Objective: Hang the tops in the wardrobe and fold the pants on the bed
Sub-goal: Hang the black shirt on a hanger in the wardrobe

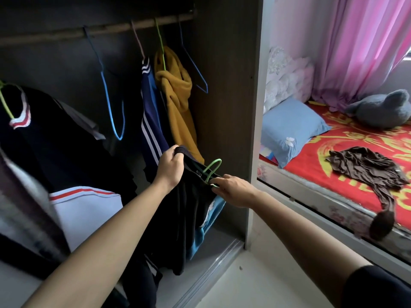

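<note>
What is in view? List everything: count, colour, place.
rail: 1, brown, wardrobe top
empty hangers: 2, blue, on rail
striped top: 1, navy, hung mid-rail
mustard top: 1, mustard, beside it
trimmed top: 1, black, far left
held top: 1, black, in both hands
held hanger: 1, green, in held top
crumpled garment: 1, brown, on bed
pillow: 1, blue, on bed
plush toy: 1, grey, on bed
curtain: 1, pink, behind bed
left hand: 1, grips held top
right hand: 1, pinches held hanger
</note>
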{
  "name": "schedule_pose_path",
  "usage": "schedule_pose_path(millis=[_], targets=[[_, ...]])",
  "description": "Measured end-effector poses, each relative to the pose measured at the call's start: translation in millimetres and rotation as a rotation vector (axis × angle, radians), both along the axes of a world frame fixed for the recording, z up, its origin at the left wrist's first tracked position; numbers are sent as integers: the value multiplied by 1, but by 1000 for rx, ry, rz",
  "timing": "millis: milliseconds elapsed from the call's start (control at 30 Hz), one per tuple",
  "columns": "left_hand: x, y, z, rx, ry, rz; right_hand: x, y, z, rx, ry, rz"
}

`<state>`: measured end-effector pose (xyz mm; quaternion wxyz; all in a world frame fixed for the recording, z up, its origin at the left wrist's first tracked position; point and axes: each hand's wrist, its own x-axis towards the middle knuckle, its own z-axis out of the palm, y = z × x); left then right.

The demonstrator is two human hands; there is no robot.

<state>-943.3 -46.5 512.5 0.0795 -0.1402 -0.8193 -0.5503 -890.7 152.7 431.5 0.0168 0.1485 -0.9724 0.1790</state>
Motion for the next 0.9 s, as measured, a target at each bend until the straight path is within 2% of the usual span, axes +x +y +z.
schedule_pose_path(millis=[100,267,333,433,467,567,633,833,900], targets=[[-4,-10,-2,59,7,22,-6,-10,-1,1,-27,4],[-5,-26,-1,-7,7,40,-14,-21,8,60,-6,34],[-10,-35,3,-81,3,94,-15,-20,15,-50,-47,16],[-21,-51,8,-239,12,176,-16,-17,33,-380,-322,-43],[-26,-55,8,-298,7,186,-16,-14,41,-462,-357,-47],[-38,-65,3,-481,-48,198,-18,2,69,-645,-283,-67],[-44,-67,0,-538,-98,185,-21,13,85,-674,-214,-96],[-50,-56,13,-537,-134,5,-29,35,116,-562,-81,-102],[-48,-54,22,-439,-249,-122,-30,37,123,-513,-46,-94]])
